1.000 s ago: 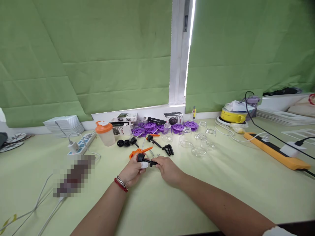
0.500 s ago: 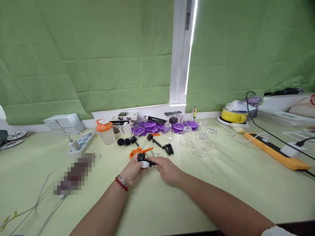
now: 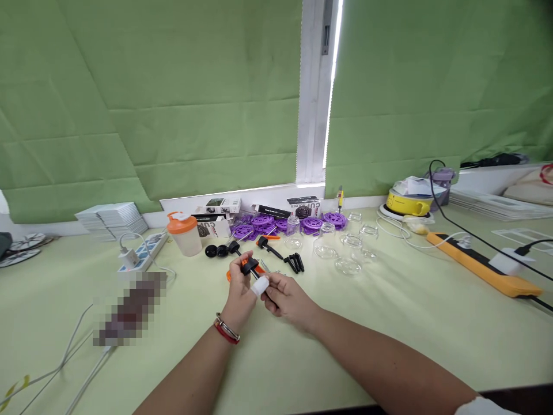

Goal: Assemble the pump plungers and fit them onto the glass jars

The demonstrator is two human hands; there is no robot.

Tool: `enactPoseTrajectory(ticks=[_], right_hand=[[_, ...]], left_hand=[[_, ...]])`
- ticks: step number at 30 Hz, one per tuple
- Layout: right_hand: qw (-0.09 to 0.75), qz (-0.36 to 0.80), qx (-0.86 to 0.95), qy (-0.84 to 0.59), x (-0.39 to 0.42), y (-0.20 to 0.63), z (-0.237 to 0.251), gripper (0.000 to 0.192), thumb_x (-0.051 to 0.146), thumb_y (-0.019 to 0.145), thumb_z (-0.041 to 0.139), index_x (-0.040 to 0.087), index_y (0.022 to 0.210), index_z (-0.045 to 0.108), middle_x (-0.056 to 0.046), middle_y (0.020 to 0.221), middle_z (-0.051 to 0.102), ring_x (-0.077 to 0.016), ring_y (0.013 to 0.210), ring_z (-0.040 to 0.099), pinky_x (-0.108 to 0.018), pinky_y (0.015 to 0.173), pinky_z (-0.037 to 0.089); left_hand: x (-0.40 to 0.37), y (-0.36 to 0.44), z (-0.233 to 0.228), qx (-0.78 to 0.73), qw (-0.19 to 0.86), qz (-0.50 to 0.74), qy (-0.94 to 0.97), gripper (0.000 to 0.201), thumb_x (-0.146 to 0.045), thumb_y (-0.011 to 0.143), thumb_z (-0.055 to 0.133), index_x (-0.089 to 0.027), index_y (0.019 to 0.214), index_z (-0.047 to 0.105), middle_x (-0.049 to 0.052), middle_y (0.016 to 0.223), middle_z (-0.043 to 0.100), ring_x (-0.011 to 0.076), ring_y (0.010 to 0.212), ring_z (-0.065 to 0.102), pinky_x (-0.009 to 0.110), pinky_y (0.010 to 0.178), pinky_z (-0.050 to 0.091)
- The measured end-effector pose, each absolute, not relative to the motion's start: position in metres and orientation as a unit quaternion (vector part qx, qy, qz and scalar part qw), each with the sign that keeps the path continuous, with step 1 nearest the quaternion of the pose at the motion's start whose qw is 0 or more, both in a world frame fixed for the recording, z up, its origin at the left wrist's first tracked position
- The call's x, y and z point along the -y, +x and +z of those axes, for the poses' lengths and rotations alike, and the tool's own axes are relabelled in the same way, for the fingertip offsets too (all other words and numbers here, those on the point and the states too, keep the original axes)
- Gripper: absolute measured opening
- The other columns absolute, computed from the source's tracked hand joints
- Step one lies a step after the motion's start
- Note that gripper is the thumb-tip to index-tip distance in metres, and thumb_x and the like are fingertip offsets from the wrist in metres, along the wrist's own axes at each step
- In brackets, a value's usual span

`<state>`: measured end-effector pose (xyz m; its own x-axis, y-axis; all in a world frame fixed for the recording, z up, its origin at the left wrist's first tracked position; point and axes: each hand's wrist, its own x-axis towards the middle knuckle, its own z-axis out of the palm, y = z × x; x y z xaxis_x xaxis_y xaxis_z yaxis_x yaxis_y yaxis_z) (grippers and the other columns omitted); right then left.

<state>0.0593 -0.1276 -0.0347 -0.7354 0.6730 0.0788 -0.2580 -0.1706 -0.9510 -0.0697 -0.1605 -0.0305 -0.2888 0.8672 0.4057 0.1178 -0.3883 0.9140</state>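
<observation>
A black part with a round cap and a stem (image 3: 249,266) is held at a tilt between both hands. My left hand (image 3: 241,297), with a white covering on its thumb, is closed around the cap and upper stem. At the stem's lower end, my right hand (image 3: 291,301) pinches with fingertips that hide the tip. Orange plastic pieces (image 3: 260,269) lie just behind the hands, partly covered. Beyond them are a similar black part with a handle (image 3: 270,249), several short black tubes (image 3: 295,263) and round black caps (image 3: 216,251).
Purple rings (image 3: 263,223) and boxes (image 3: 305,207) line the back of the table. Several clear cups (image 3: 348,265) stand to the right. An orange-lidded shaker (image 3: 184,235) and white power strip (image 3: 149,252) are on the left; an orange power strip (image 3: 484,265) is far right.
The black part has turned from nearly level to a steeper tilt, its cap still at the left. My left wrist has rotated, bringing its thumb across the stem, and my right fingers curl more.
</observation>
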Motion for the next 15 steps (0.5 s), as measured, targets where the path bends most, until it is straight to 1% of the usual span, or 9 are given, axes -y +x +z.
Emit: enactPoseTrajectory(ticks=[3,5,7,9,11,13,15], right_hand=[[0.315,0.775,0.518,-0.180,0.127,0.062,-0.030,0.035,0.033,0.078,0.061,0.018,0.108,0.052,0.007,0.057,0.045,-0.0051,0.043,0.038,-0.017,0.040,0.023],[0.315,0.782,0.510,-0.171,0.126,0.063,-0.030,0.038,0.035,0.075,0.064,0.018,0.107,0.053,0.006,0.059,0.049,-0.0055,0.041,0.039,-0.018,0.038,0.026],[0.314,0.783,0.513,-0.159,0.125,0.065,-0.030,0.040,0.038,0.074,0.066,0.017,0.105,0.054,0.004,0.064,0.055,-0.0065,0.042,0.043,-0.019,0.039,0.032],[0.313,0.780,0.520,-0.154,0.124,0.067,-0.029,0.042,0.039,0.072,0.069,0.016,0.105,0.056,0.001,0.067,0.059,-0.0086,0.049,0.049,-0.022,0.045,0.038],[0.312,0.775,0.528,-0.154,0.123,0.068,-0.029,0.042,0.038,0.072,0.070,0.014,0.104,0.058,0.000,0.068,0.061,-0.0102,0.057,0.054,-0.023,0.054,0.043],[0.308,0.771,0.537,-0.151,0.123,0.069,-0.029,0.040,0.038,0.073,0.069,0.014,0.104,0.060,-0.001,0.068,0.061,-0.0107,0.059,0.055,-0.025,0.059,0.043],[0.303,0.771,0.541,-0.144,0.123,0.070,-0.029,0.037,0.038,0.075,0.068,0.014,0.103,0.060,-0.001,0.068,0.061,-0.0103,0.057,0.054,-0.026,0.059,0.043]], left_hand=[[0.162,-0.070,-0.029,-0.471,0.254,0.622,0.571,0.079,-0.021,0.059,0.076,-0.025,0.126,0.036,0.011,0.139,0.032,0.0260,0.127,0.035,0.039,0.106,0.028],[0.165,-0.071,-0.026,-0.486,0.232,0.596,0.595,0.093,-0.021,0.051,0.081,-0.025,0.132,0.034,0.011,0.139,0.032,0.0296,0.128,0.033,0.043,0.107,0.026],[0.167,-0.072,-0.023,-0.496,0.214,0.568,0.621,0.106,-0.022,0.044,0.084,-0.025,0.136,0.031,0.012,0.140,0.030,0.0324,0.128,0.031,0.047,0.106,0.025],[0.170,-0.073,-0.021,-0.493,0.200,0.545,0.648,0.117,-0.023,0.038,0.086,-0.026,0.140,0.027,0.013,0.141,0.028,0.0347,0.129,0.028,0.051,0.107,0.022],[0.171,-0.074,-0.020,-0.487,0.194,0.530,0.666,0.126,-0.025,0.034,0.087,-0.026,0.142,0.023,0.015,0.143,0.025,0.0369,0.131,0.024,0.054,0.108,0.018],[0.171,-0.077,-0.021,-0.486,0.195,0.514,0.680,0.132,-0.026,0.033,0.088,-0.025,0.145,0.018,0.016,0.146,0.021,0.0384,0.134,0.019,0.056,0.108,0.015],[0.171,-0.079,-0.022,-0.492,0.188,0.490,0.695,0.138,-0.027,0.033,0.087,-0.024,0.147,0.010,0.017,0.148,0.017,0.0394,0.136,0.014,0.058,0.108,0.013]])
